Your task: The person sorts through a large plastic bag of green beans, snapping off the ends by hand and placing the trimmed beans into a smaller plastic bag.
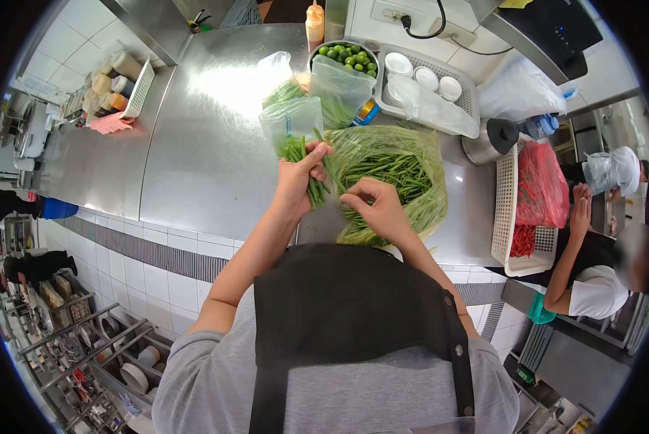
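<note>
My left hand is closed around a bunch of cut green beans, its thumb and forefinger uppermost. One longer green bean slants from that hand down to my right hand, whose thumb and forefinger are pinched at its lower end. Below and around my right hand lies an open clear plastic bag full of long green beans. Just beyond my left hand, a small clear plastic bag rests on the steel counter, partly behind the bunch.
Behind are more filled bags, a bowl of limes, a sauce bottle and a basket of white cups. To the right stand a steel jug and a basket of red chilies. Another person is beside it.
</note>
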Available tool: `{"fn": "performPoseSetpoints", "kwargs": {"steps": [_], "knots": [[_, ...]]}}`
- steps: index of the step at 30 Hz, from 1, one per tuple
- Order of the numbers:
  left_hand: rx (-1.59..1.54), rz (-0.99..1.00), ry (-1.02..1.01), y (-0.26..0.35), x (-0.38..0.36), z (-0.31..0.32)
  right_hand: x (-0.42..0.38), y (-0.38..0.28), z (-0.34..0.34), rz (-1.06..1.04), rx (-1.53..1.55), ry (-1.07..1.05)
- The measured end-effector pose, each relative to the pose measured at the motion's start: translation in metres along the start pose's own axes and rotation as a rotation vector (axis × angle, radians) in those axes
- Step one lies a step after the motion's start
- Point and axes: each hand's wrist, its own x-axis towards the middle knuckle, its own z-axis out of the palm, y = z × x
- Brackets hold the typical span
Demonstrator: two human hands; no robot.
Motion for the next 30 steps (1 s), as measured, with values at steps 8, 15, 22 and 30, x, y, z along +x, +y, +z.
{"fn": "performPoseSetpoints", "kwargs": {"steps": [8,15,22,30], "knots": [[-0.033,-0.108,0.051,-0.017,0.0,-0.016,-0.009,-0.033,0.005,-0.472,-0.006,0.127],[-0.227,-0.324,0.018,-0.027,0.003,-0.033,-0.001,0.045,-0.021,-0.086,-0.528,0.053],[-0.012,-0.266,0.043,-0.017,-0.013,-0.005,0.011,0.046,-0.052,0.165,-0.512,0.445],[0.358,-0.084,-0.116,-0.006,-0.025,0.023,0.011,-0.014,-0.04,-0.191,-0.066,0.318]]}}
